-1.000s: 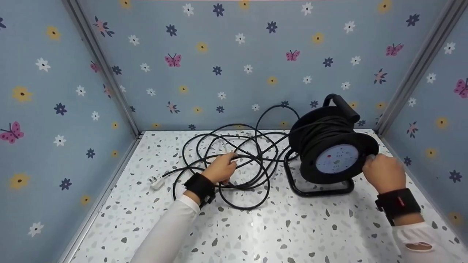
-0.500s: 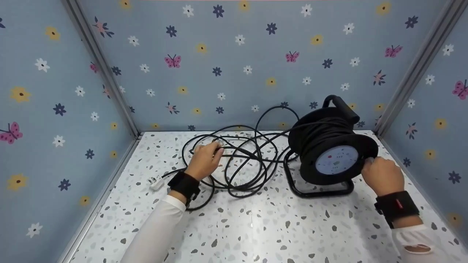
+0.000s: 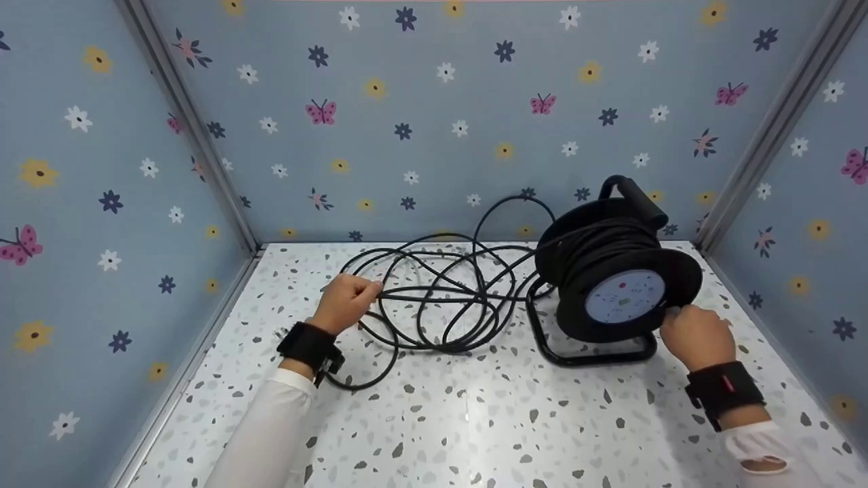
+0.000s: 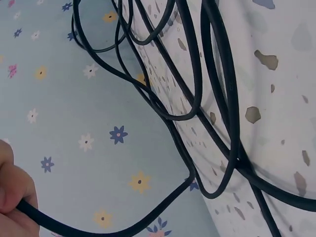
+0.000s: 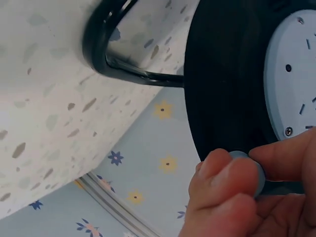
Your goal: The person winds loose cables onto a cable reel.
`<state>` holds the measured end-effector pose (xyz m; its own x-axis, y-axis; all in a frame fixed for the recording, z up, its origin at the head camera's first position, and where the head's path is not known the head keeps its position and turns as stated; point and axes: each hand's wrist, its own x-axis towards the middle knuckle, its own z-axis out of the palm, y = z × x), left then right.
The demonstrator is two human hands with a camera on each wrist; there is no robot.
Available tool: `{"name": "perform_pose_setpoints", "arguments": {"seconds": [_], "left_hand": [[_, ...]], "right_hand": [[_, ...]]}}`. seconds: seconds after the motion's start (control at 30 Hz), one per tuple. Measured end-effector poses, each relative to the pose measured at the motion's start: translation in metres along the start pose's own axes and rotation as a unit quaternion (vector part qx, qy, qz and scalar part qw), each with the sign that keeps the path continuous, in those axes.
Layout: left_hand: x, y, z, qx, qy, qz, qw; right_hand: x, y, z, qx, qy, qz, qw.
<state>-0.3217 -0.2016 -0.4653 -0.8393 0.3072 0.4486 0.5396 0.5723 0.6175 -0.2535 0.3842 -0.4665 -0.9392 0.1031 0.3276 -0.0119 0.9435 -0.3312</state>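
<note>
While the left hand [image 3: 344,303] grasps the black cable [image 3: 481,296], whose loose loops lie across the speckled surface [image 3: 515,420], the right hand [image 3: 698,333] pinches the knob [image 5: 260,177] on the reel [image 3: 620,298], which stands on its frame [image 3: 597,360] right of the loops.

We've got a pale-blue back wall [image 3: 468,88] w/ pink butterflies [image 3: 321,112] plus white, yellow & navy flowers [image 3: 504,51]. Left wall [image 3: 122,237] & right wall [image 3: 786,257]: same bkgd, same kind of print. We see gray metal strips [image 3: 188,122] in the L & R rear corners, b/w walls. Tabletop [image 3: 542,434] = white w/ gray specks, diff. sizes, glare twd the front. We also spot a metal rail [image 3: 180,383] along its L edge.
</note>
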Motion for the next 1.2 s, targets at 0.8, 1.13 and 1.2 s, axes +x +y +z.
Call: {"name": "perform_pose_setpoints", "arguments": {"seconds": [0.8,1.13,1.2], "left_hand": [[-0.014,-0.009,0.001,-0.050,-0.121,-0.033,0.9909],[-0.015,-0.011,0.003,-0.039,-0.129,-0.042,0.9900],[-0.015,-0.012,0.003,-0.039,-0.132,-0.042,0.9896]], "right_hand": [[-0.019,-0.041,0.048,-0.054,-0.141,-0.101,0.983],[-0.024,-0.073,0.061,-0.019,-0.174,-0.107,0.979],[-0.024,-0.080,0.062,-0.023,-0.175,-0.120,0.977]]}}
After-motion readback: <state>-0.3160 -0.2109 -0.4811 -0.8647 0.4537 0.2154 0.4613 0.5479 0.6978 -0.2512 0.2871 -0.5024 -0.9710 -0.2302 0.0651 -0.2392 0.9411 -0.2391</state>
